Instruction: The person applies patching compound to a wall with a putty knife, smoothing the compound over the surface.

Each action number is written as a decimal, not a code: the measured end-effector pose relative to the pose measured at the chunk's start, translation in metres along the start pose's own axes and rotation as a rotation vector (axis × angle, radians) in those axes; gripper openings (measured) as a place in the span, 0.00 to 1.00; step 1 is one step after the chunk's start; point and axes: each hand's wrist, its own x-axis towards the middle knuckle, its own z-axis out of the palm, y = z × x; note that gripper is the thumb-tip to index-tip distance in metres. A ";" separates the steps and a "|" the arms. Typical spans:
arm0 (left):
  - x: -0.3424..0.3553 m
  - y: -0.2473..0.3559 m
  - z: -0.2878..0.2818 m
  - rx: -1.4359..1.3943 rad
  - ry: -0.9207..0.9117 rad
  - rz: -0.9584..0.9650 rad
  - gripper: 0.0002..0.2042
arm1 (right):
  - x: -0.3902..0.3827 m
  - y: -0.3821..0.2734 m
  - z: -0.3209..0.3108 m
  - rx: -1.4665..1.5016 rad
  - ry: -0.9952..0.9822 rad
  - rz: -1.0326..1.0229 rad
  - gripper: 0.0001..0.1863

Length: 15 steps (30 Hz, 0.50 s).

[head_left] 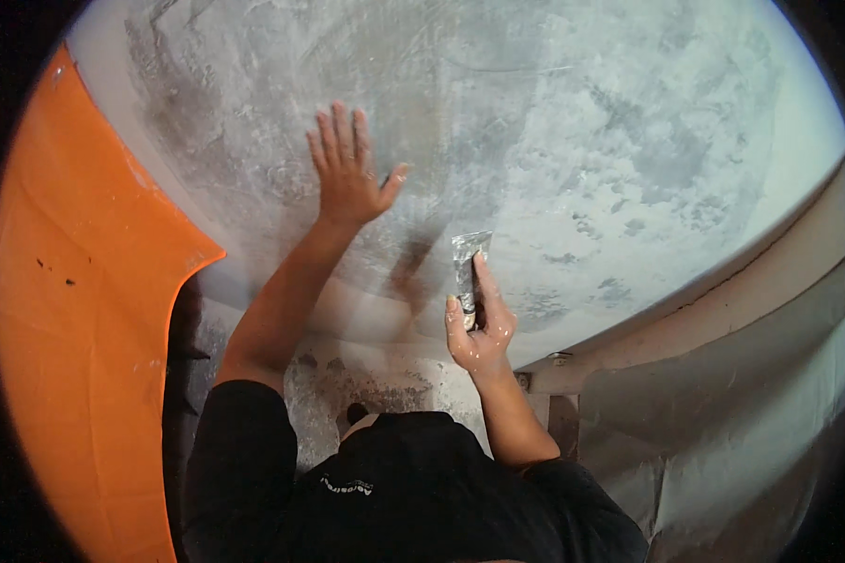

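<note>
Right hand [484, 343] holds scraper [465, 270] (blade [470, 245] foremost); long axis forward.

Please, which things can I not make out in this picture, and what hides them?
In the head view:
Scraper: its handle is partly covered by the right hand.
Left hand: its palm is hidden behind its back, so contact with the grey surface is uncertain.
Orange sheet: its left side is cut off by the dark lens rim.
</note>
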 end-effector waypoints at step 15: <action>0.008 -0.066 -0.019 0.028 0.198 -0.380 0.45 | -0.048 0.011 0.029 0.100 -0.202 0.213 0.28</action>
